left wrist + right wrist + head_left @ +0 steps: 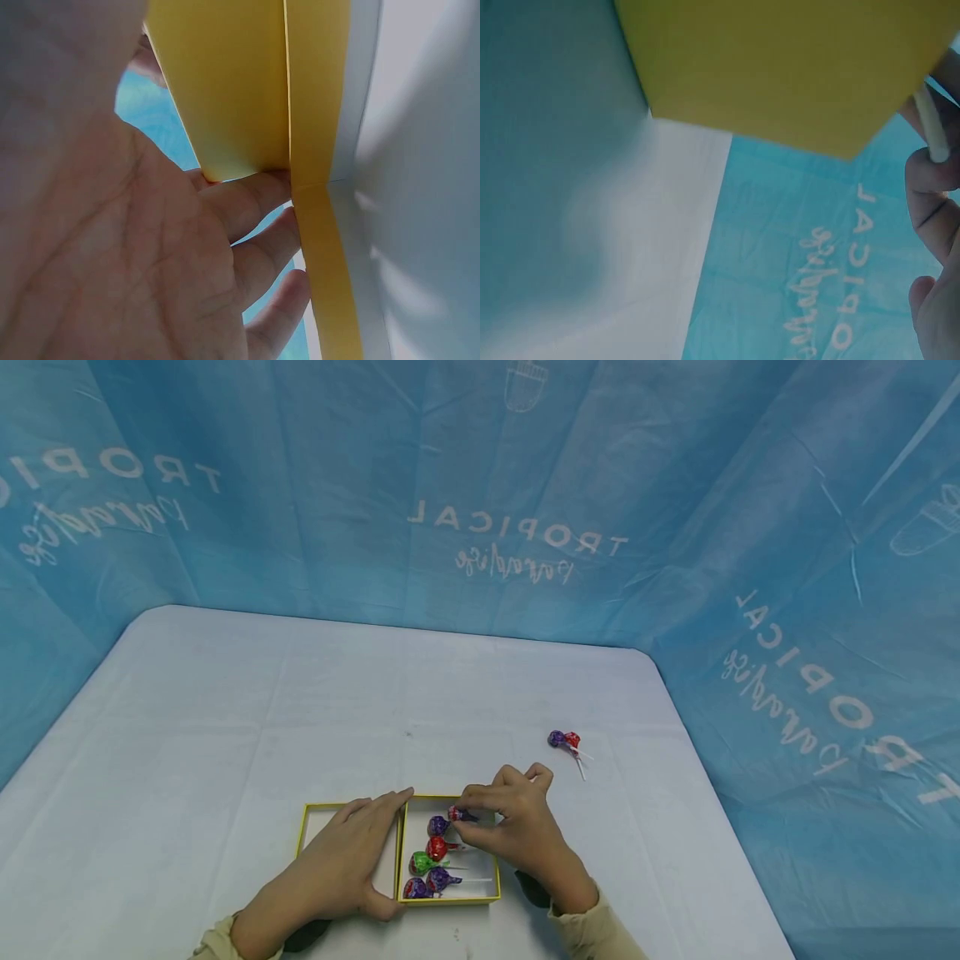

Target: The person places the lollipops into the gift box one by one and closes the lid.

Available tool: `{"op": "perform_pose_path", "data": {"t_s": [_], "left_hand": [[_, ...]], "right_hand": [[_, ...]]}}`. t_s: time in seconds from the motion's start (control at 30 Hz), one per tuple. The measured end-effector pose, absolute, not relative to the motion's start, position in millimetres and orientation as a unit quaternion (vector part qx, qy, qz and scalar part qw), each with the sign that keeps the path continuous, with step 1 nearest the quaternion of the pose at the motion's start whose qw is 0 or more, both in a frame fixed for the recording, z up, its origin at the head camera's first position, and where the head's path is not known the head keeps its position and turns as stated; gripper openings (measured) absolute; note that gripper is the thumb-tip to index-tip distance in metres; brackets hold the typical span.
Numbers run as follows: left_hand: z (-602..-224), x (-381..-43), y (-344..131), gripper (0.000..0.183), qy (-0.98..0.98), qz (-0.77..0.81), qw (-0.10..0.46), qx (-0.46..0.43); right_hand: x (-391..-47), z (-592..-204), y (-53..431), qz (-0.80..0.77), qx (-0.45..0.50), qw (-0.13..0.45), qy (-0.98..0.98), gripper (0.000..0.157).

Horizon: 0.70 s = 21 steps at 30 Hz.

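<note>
My left hand (337,864) spans the divide of an open yellow-edged box (450,902), fingers at the far edge and thumb at the near one, gripping it. In the left wrist view its fingertips (281,232) touch the yellow wall. My right hand (521,827) pinches a wrapped lollipop (457,813) over the box's right half; its white stick (931,124) shows in the right wrist view. Inside that half lie a red lollipop (437,848), a green lollipop (419,862) and several purple ones, including a purple lollipop (439,880) near the front.
Two more lollipops, a purple one (556,738) and a red one (572,739), lie on the white table (337,710) beyond my right hand. The box's left half (318,817) is partly covered by my left hand. Blue printed curtains (450,460) surround the table's back and sides.
</note>
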<state>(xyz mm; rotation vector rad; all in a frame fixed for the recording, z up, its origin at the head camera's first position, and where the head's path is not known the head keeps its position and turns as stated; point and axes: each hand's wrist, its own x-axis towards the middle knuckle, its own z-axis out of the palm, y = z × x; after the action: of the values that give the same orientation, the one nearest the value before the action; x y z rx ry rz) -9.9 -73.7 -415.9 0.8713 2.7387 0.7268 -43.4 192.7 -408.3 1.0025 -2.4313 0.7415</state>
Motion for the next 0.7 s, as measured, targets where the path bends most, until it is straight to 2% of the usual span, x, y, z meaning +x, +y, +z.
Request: {"op": "perform_pose_path", "data": {"t_s": [0.5, 0.7], "left_hand": [[-415.7, -9.9, -74.5, 0.129, 0.92, 0.245, 0.095, 0.29], [-416.1, -10.2, -74.6, 0.129, 0.919, 0.247, 0.081, 0.297]], "right_hand": [[-35.6, -408.0, 178.7, 0.265, 0.397, 0.186, -0.859, 0.018], [-32.2, -409.4, 171.7, 0.259, 0.41, 0.168, -0.858, 0.017]]}}
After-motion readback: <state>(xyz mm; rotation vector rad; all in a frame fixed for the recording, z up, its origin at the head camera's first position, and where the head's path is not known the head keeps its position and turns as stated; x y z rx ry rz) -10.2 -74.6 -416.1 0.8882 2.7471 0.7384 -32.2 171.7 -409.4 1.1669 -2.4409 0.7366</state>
